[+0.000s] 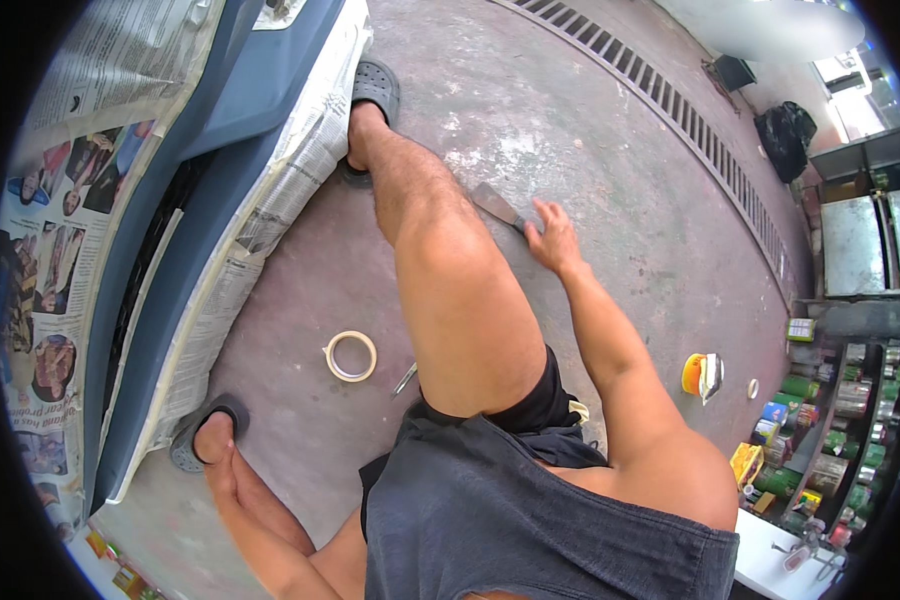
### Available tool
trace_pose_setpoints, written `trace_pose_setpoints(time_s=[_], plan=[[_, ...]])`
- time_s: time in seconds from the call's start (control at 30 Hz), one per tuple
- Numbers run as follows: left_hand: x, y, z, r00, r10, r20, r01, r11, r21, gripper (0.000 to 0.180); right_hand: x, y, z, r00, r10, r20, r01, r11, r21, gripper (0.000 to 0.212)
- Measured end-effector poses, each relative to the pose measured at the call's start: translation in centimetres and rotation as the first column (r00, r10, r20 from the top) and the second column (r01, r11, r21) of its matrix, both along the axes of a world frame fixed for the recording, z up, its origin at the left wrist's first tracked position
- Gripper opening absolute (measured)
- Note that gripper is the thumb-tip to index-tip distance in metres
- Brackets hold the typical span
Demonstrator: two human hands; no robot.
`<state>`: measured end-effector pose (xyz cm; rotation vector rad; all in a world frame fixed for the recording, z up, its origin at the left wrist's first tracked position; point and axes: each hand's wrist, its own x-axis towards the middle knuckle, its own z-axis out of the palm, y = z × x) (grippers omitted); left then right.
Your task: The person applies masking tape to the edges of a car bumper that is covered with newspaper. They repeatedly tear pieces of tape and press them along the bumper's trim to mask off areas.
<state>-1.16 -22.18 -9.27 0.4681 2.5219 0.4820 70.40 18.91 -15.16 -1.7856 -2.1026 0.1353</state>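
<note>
My right hand (554, 238) is low over the floor, right of my raised knee, fingers apart. Beside its thumb a putty knife (498, 207) points its broad blade up and left; whether the thumb touches the handle I cannot tell. My left hand (224, 462) is down by my left ankle and grey clog (188, 446), its fingers mostly hidden. A roll of masking tape (371, 357) lies flat on the floor between my legs. Near my thigh is a thin metallic tool (405, 378), partly covered by the leg.
On the left stands a blue-grey panel (245, 110) masked with newspaper (220, 310). A drain grate (670, 95) crosses the floor beyond. To the right are an orange and white roll-like item (703, 376), shelves of cans (852, 395), metal cabinets (855, 245) and a black bag (785, 140).
</note>
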Motion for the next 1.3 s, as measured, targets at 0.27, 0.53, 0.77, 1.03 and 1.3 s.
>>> trace_pose_setpoints(time_s=[0.27, 0.53, 0.77, 1.03, 1.3], plan=[[2.7, -4.1, 1.1, 1.0, 0.009, -0.007, -0.01, 0.999, -0.034, 0.112, -1.1, 1.8, -4.4, 0.951, 0.287, 0.116, -0.285, 0.958, -0.032, 0.042], [5.1, -2.5, 1.4, 0.985, 0.166, -0.051, -0.172, 0.97, -0.174, 0.124, -8.8, 9.3, 19.2, 0.909, 0.414, 0.05, -0.416, 0.892, 0.174, 0.041], [6.6, 0.4, 5.1, 0.97, 0.238, -0.039, -0.241, 0.947, -0.211, 0.131, -30.5, 5.5, 24.8, 0.447, 0.832, 0.329, -0.893, 0.397, 0.212, 0.06], [6.7, 0.9, 6.4, 0.963, 0.267, -0.043, -0.269, 0.934, -0.234, 0.129, -42.7, 4.8, 19.7, 0.439, 0.799, 0.41, -0.897, 0.372, 0.238, 0.057], [5.9, 0.2, 4.3, 0.959, 0.275, -0.07, -0.283, 0.92, -0.27, 0.129, -43.8, 5.5, 19.7, 0.417, 0.775, 0.475, -0.909, 0.358, 0.214, 0.063]])
